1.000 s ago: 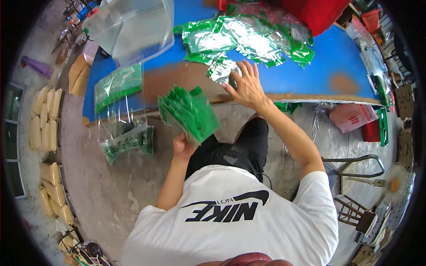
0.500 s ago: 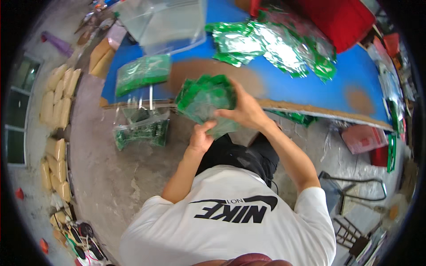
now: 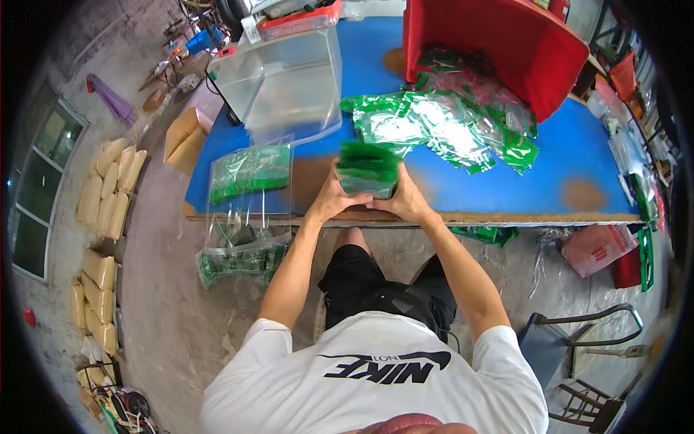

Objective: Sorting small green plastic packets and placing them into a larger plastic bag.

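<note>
Between both hands I hold a stack of green and clear plastic bags point(image 3: 367, 165) over the table's near edge. My left hand point(image 3: 334, 197) is closed around its left side. My right hand point(image 3: 403, 197) grips the right side, and the thumbs meet at the stack's near edge. Motion blurs the stack's top. To the left, a clear bag point(image 3: 249, 173) with more green packets inside lies across the table edge. A spread pile of shiny green-edged bags point(image 3: 448, 130) lies on the blue tabletop beyond my hands.
The blue table point(image 3: 520, 188) has a worn brown front edge. A red bin point(image 3: 499, 43) lies tipped at the back right, with packets at its mouth. A translucent plastic box point(image 3: 289, 87) stands back left. A metal-framed chair point(image 3: 557, 340) is on the right, filled sacks point(image 3: 108, 188) along the left wall.
The stack has gone from fanned and tilted to a compact, upright bundle and moved slightly right. My left hand has risen to its left side. The view has shifted.
</note>
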A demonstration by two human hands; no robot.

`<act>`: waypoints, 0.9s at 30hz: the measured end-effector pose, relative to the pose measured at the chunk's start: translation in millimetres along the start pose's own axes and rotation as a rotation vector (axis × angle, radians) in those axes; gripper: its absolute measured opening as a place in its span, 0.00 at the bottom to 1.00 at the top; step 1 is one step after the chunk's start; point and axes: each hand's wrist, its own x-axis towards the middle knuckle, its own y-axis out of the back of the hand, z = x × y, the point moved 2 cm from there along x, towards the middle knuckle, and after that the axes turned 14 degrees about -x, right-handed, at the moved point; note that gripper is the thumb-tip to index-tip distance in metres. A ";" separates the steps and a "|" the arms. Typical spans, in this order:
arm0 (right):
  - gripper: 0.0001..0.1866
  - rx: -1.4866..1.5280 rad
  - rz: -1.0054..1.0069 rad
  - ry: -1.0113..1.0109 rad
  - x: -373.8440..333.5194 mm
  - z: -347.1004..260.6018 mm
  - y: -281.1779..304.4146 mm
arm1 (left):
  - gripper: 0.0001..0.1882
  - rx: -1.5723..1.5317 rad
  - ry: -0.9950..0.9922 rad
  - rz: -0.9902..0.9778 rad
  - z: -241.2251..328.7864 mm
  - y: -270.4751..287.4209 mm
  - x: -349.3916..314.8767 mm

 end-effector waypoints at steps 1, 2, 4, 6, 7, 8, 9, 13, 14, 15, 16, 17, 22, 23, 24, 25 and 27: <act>0.51 -0.005 -0.002 0.028 1.6 -0.4 1.2 | 0.50 0.003 -0.005 -0.007 -1.2 0.2 3.4; 0.50 -0.009 -0.008 0.056 2.7 -0.7 1.5 | 0.52 0.034 0.002 -0.040 -3.1 0.2 5.1; 0.50 -0.031 0.026 0.103 2.7 -2.4 3.2 | 0.54 0.067 0.006 -0.077 -0.2 -2.8 7.3; 0.49 -0.054 0.061 0.148 6.8 -1.9 6.5 | 0.58 -0.202 -0.118 0.154 9.7 -8.5 8.1; 0.51 -0.031 -0.021 0.070 10.5 -0.9 5.8 | 0.58 -0.197 -0.122 0.159 10.0 -9.8 9.6; 0.53 -0.009 -0.105 -0.009 12.4 -0.1 4.2 | 0.60 -0.195 -0.061 0.116 8.8 -12.5 12.3; 0.53 -0.008 -0.108 -0.003 10.8 -1.6 2.1 | 0.62 -0.193 0.002 0.073 8.0 -13.9 12.8; 0.52 -0.079 -0.005 0.138 13.5 -0.4 1.9 | 0.62 -0.164 -0.116 0.173 3.5 -5.3 18.3; 0.51 -0.177 -0.001 0.168 12.7 3.1 2.7 | 0.61 -0.312 -0.002 0.169 -3.5 -11.4 16.8; 0.51 -0.175 -0.002 0.160 8.0 6.6 1.2 | 0.61 -0.314 0.007 0.167 -6.7 -14.3 10.9; 0.51 -0.122 -0.022 0.123 5.1 4.5 0.1 | 0.62 -0.366 0.036 0.148 -6.3 -16.4 4.7; 0.51 -0.068 -0.040 0.085 2.0 3.4 -0.6 | 0.64 -0.417 0.066 0.128 -5.8 -17.7 1.0; 0.53 -0.063 -0.086 0.034 9.7 7.0 7.9 | 0.61 -0.078 0.023 0.041 2.6 -9.7 11.3; 0.53 -0.065 -0.110 0.037 9.5 5.6 8.3 | 0.60 0.000 0.049 0.018 7.8 -10.0 13.6; 0.52 -0.044 -0.103 0.062 7.0 4.9 6.5 | 0.56 0.025 -0.024 0.013 1.1 -6.7 11.8; 0.52 -0.041 -0.086 0.051 5.3 4.9 6.7 | 0.56 0.027 -0.020 -0.006 3.9 -7.1 12.2; 0.52 -0.289 0.015 0.176 1.3 1.4 9.5 | 0.49 0.053 0.114 -0.082 6.9 -10.4 12.5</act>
